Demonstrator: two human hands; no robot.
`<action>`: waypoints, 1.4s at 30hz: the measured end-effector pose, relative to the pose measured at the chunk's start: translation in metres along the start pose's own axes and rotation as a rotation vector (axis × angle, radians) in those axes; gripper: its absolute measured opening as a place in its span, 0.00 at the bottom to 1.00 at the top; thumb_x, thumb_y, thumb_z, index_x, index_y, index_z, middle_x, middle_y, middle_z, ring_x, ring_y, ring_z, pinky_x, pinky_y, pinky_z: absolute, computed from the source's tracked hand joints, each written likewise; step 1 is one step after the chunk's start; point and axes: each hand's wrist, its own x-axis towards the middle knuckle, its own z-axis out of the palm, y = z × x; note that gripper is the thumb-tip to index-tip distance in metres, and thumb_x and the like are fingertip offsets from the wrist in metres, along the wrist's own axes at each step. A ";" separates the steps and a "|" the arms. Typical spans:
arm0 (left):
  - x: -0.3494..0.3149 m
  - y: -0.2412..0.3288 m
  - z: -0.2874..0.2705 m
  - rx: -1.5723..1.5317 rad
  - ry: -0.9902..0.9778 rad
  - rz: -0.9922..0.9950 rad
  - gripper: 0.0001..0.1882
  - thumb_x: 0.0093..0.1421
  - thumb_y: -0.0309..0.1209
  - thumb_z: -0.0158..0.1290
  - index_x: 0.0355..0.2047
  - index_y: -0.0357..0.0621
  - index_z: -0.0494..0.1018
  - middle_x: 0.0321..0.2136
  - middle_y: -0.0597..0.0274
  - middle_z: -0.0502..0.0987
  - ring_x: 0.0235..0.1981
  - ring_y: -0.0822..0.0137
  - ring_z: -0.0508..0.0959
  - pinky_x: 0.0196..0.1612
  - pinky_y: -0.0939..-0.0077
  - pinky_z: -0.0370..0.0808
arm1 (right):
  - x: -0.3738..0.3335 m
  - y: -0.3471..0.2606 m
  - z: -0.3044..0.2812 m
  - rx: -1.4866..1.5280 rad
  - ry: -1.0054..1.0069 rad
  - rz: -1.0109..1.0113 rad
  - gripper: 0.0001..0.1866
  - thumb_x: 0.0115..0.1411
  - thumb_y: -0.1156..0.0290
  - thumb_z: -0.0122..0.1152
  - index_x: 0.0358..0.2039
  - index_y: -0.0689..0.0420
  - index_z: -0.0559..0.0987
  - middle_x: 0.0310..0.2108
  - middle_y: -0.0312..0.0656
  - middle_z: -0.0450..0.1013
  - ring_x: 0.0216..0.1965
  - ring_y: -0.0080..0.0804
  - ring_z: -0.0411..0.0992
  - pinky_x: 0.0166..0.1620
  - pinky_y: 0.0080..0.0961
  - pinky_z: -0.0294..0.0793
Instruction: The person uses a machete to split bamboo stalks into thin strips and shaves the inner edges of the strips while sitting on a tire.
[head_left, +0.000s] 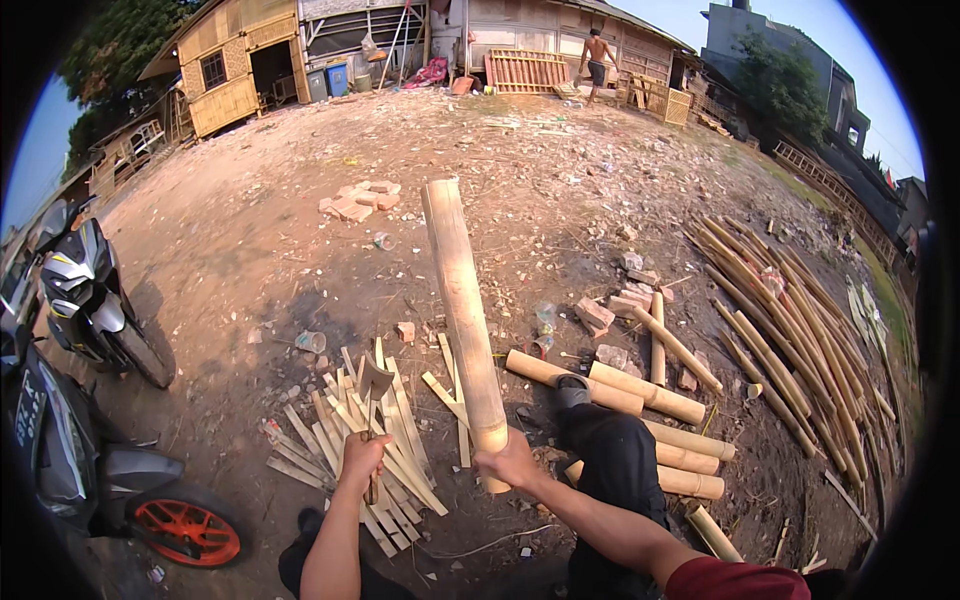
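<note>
My left hand [364,458] is closed round the handle of a chopping tool [376,381], its broad, flat, brownish blade pointing up and away. Below it, many split bamboo strips [330,432] lie fanned out on the ground. My right hand [508,460] grips a thick bamboo pole [464,310] near its lower end. The pole stands almost upright, leaning slightly left at the top. Whether its bottom touches the ground, I cannot tell. Several cut bamboo lengths [690,458] lie beside my right leg, and my foot [572,392] is by another bamboo length [530,366].
Two motorbikes [100,300] stand at the left. Long bamboo poles [790,330] are heaped at the right. Bricks [362,200] lie ahead, with more bricks [596,316] and plastic cups [311,342] nearer. A person [597,62] is far off near a bamboo hut [232,72] and sheds.
</note>
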 end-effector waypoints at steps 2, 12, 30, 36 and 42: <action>0.002 -0.009 -0.010 0.050 0.036 0.013 0.17 0.60 0.31 0.64 0.19 0.42 0.69 0.13 0.65 0.69 0.11 0.69 0.69 0.15 0.67 0.65 | -0.001 -0.019 0.002 0.078 -0.003 -0.093 0.18 0.45 0.70 0.72 0.37 0.64 0.79 0.31 0.43 0.81 0.33 0.32 0.80 0.39 0.32 0.79; 0.009 0.007 -0.005 0.265 0.068 0.059 0.16 0.54 0.34 0.66 0.27 0.33 0.74 0.19 0.55 0.77 0.16 0.61 0.77 0.19 0.62 0.71 | -0.026 -0.145 -0.045 0.003 0.048 -0.361 0.18 0.46 0.75 0.69 0.38 0.63 0.77 0.31 0.39 0.78 0.32 0.28 0.77 0.38 0.30 0.78; -0.005 -0.004 0.020 0.229 0.087 0.116 0.09 0.51 0.26 0.57 0.22 0.29 0.74 0.18 0.48 0.78 0.15 0.57 0.78 0.17 0.60 0.70 | -0.056 -0.109 -0.007 -0.452 0.070 -0.261 0.28 0.44 0.64 0.73 0.46 0.65 0.81 0.40 0.53 0.83 0.44 0.42 0.83 0.50 0.37 0.79; 0.008 -0.021 -0.002 0.080 0.007 -0.052 0.09 0.52 0.25 0.58 0.21 0.29 0.73 0.17 0.49 0.75 0.14 0.60 0.74 0.17 0.60 0.68 | -0.074 -0.242 -0.025 0.100 0.229 -0.810 0.19 0.49 0.75 0.67 0.42 0.63 0.74 0.32 0.44 0.77 0.34 0.33 0.77 0.42 0.32 0.79; -0.035 0.035 0.037 -0.079 -0.233 -0.071 0.09 0.56 0.21 0.58 0.21 0.29 0.72 0.15 0.53 0.72 0.15 0.61 0.73 0.18 0.62 0.69 | -0.066 -0.078 0.006 -0.448 0.149 -0.367 0.26 0.47 0.65 0.73 0.45 0.63 0.76 0.37 0.49 0.81 0.39 0.44 0.81 0.47 0.41 0.80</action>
